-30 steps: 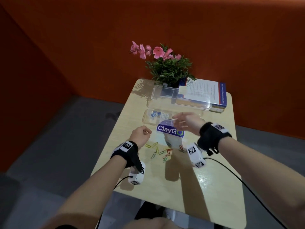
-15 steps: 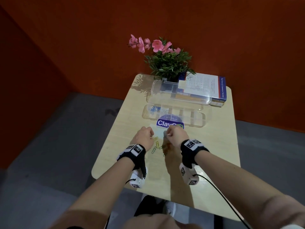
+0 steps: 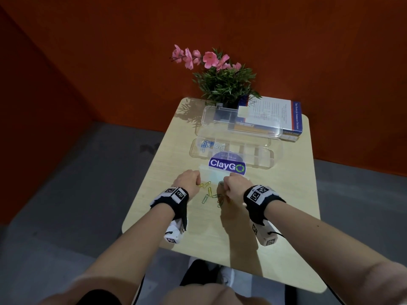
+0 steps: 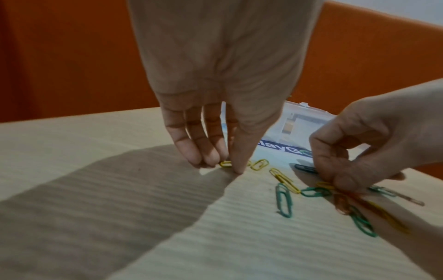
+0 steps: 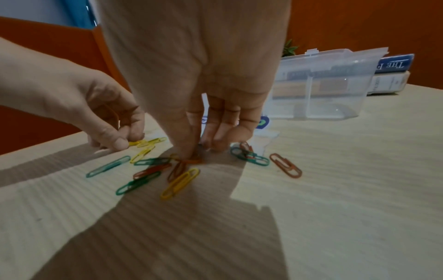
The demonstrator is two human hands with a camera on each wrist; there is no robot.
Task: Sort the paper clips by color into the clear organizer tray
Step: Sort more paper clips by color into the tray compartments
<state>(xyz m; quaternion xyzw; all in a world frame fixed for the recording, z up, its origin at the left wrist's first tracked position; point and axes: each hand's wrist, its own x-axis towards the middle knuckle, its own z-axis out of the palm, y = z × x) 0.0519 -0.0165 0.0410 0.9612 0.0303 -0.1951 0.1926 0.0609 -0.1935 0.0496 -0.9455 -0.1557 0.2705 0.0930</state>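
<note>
Loose yellow, green and orange paper clips (image 3: 212, 194) lie on the table in front of the clear organizer tray (image 3: 271, 160). Blue clips (image 3: 205, 144) fill the tray's leftmost compartment and white clips (image 3: 220, 146) the one beside it. My left hand (image 3: 198, 183) is at the left of the pile; in the left wrist view its thumb and fingers (image 4: 224, 163) pinch a yellow clip (image 4: 225, 164). My right hand (image 3: 222, 186) is at the pile's right; its thumb and fingers (image 5: 195, 152) pinch an orange clip (image 5: 193, 161) against the table.
The tray's open lid (image 3: 242, 123) stands up behind it. A potted plant (image 3: 222, 84) and a stack of books (image 3: 275, 115) fill the back of the small table (image 3: 286, 216). A ClayGo label (image 3: 226, 168) lies between tray and clips.
My right hand has come back from over the tray to the clip pile and closed its fingers there. The left hand has stayed at the yellow clips.
</note>
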